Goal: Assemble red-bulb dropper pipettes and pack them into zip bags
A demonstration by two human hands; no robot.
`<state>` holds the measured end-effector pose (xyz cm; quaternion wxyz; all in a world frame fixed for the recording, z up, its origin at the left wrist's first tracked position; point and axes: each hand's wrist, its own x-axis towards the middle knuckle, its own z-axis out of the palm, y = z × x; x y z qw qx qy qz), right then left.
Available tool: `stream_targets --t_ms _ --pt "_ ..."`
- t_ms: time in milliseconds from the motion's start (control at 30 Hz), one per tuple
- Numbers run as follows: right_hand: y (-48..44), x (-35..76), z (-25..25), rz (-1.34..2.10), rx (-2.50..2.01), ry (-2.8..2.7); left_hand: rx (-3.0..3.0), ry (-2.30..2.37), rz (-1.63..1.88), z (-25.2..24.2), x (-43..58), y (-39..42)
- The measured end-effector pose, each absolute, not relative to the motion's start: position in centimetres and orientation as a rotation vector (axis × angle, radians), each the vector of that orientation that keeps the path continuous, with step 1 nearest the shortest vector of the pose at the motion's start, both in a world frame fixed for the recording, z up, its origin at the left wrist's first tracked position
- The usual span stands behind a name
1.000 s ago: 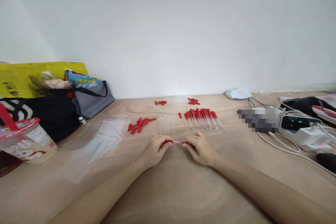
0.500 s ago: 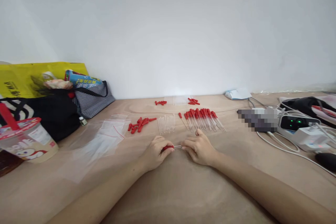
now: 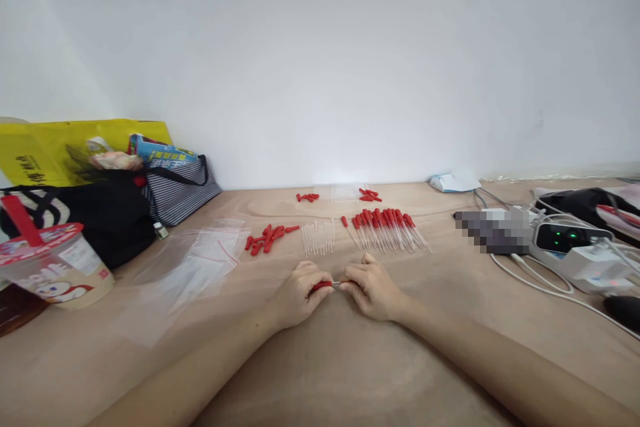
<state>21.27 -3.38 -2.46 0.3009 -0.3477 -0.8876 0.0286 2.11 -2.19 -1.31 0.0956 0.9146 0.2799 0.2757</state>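
Between my two hands, just above the table (image 3: 325, 373), one short line runs left to right. My left hand (image 3: 299, 295) pinches a red bulb (image 3: 321, 286); my right hand (image 3: 373, 289) pinches a clear tube (image 3: 336, 283), which points end-on at the bulb. I cannot tell whether they are touching. Both grips sit equally near the joint, with the spare bulbs (image 3: 267, 239) well beyond.
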Motion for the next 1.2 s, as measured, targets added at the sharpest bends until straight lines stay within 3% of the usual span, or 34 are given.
stream_targets --t_ms 400,700,967,1200 --pt "-3.1 22.7 -1.6 -0.225 -1.018 -2.402 2.569 0.978 0.909 -1.1 1.4 -1.4" --pt "-3.2 23.0 -1.7 -0.246 -1.012 -2.442 2.546 0.962 0.877 -1.1 1.1 -1.2" --pt "-0.1 23.5 -3.0 -0.242 -1.547 -1.854 2.57 1.125 0.747 -0.9 0.8 -1.0" --pt "2.5 21.7 -2.6 -0.243 -1.803 -1.709 2.617 1.095 0.726 -0.9 0.9 -1.0"
